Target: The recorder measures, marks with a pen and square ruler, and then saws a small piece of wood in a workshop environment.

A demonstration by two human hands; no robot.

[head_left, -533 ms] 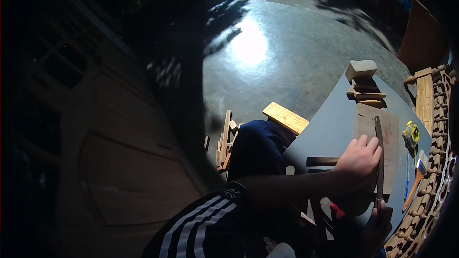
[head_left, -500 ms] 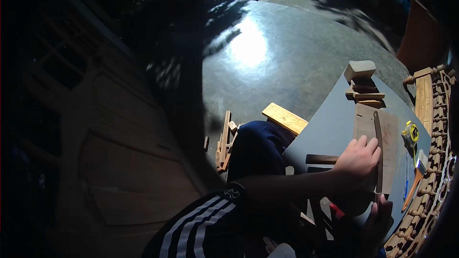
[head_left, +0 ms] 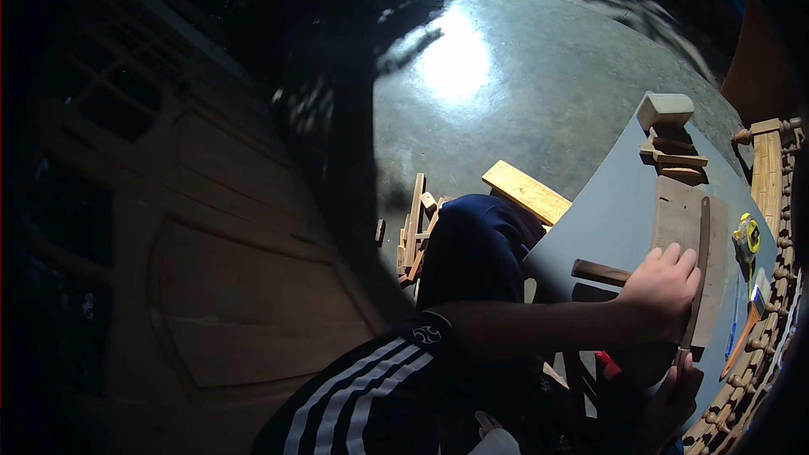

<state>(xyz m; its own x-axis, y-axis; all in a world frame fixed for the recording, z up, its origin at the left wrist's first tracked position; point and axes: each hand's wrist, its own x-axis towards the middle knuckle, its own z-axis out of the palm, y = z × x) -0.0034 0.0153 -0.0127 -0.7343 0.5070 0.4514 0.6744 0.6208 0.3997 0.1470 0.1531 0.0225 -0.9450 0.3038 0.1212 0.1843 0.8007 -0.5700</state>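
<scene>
My left hand (head_left: 664,281) is closed round a dark strip of wood (head_left: 598,272), whose squared end sticks out to the left above the grey tabletop (head_left: 581,232). Lower down and in shadow, my right hand (head_left: 678,388) grips the near end of a long, narrow metal file (head_left: 704,253). The file points away from me, close against the fingertips of my left hand. Beneath them lies a flat brown board (head_left: 677,211). The part of the strip inside my left hand is hidden, and shade blurs the right fingers.
Small wood pieces (head_left: 674,156) and a pale block (head_left: 667,107) sit at the table's far end. A yellow tape measure (head_left: 747,234) and a paintbrush (head_left: 746,333) lie on the right, beside turned wooden railings (head_left: 767,168). Offcuts (head_left: 415,223) and a yellowish plank (head_left: 527,191) are left of the table.
The whole view has shifted, so the scene sits further right. The file has turned, its far end swinging right over the board. The wood strip in my left hand has tilted slightly.
</scene>
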